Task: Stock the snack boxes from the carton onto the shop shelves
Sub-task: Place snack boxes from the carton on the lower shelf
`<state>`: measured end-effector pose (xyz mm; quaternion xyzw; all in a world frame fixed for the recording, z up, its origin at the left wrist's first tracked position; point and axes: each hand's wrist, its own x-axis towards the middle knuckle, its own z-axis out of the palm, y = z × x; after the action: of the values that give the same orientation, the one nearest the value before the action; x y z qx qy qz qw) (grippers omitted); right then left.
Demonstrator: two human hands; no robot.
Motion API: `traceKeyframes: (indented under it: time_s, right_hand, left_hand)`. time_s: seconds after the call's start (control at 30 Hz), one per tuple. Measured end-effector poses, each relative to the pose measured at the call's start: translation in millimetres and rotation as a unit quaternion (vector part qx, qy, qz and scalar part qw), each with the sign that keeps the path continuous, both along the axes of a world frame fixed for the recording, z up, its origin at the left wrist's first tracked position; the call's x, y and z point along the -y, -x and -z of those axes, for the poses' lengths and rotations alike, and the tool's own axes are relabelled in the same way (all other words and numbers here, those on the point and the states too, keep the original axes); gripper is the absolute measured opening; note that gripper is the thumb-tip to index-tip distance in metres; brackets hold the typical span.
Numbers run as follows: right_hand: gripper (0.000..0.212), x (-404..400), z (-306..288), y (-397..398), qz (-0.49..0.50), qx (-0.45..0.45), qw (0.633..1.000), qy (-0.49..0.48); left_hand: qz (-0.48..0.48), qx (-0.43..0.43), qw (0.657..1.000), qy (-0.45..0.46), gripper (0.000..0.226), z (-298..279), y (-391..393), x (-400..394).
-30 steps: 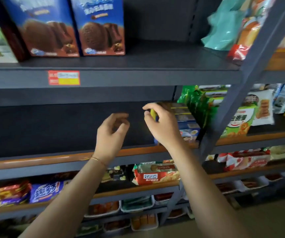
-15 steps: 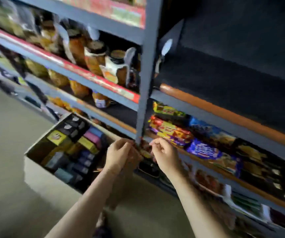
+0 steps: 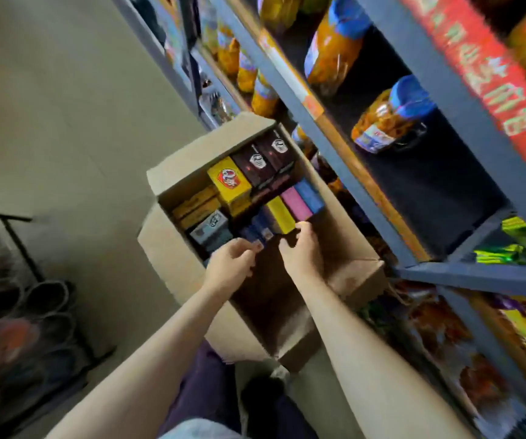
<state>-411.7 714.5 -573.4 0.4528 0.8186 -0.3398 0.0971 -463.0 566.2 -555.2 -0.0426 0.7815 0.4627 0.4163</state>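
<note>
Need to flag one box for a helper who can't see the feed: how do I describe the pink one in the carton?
Find the open cardboard carton on the floor beside the grey shelving. Along its shelf-side edge stands a row of slim boxes; the pink box sits between a yellow box and a blue box, the only pink one there.

Soft, even daylight, motion blur smearing the frame edges, wide-angle tilt bending the shelves, dim shadowed recesses
</note>
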Motion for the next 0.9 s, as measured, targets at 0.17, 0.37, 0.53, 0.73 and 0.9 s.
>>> traceKeyframes:
  time_s: [0.17, 0.37, 0.53, 0.73, 0.9]
  right_hand:
    - [0.042, 14.6, 30.4, 26.0, 0.018, 0.025, 0.996, -0.082]
    - [0.042, 12.8, 38.9, 32.0, 0.024, 0.012, 0.993, -0.115]
    - [0.038, 15.2, 46.2, 29.4, 0.002, 0.007, 0.994, -0.107]
    - [0.033, 8.0, 21.3, 19.0, 0.061, -0.122, 0.990, -0.040]
    - [0.021, -18.2, -49.6, -35.8, 0.174, -0.232, 0.943, 0.163]
  left_hand:
    - [-0.001, 0.010, 1.000, -0.004, 0.021, 11.8, 11.0, 4.2]
    - [-0.003, 0.019, 0.999, -0.026, 0.020, 17.1, 16.8, 3.8]
    - [-0.012, 0.019, 0.999, -0.029, 0.021, 13.3, 15.5, 3.4]
    - [-0.045, -0.014, 0.998, -0.031, 0.020, 10.1, 10.0, 1.2]
    - [-0.023, -0.131, 0.991, -0.030, 0.035, -18.0, -7.6, -18.4]
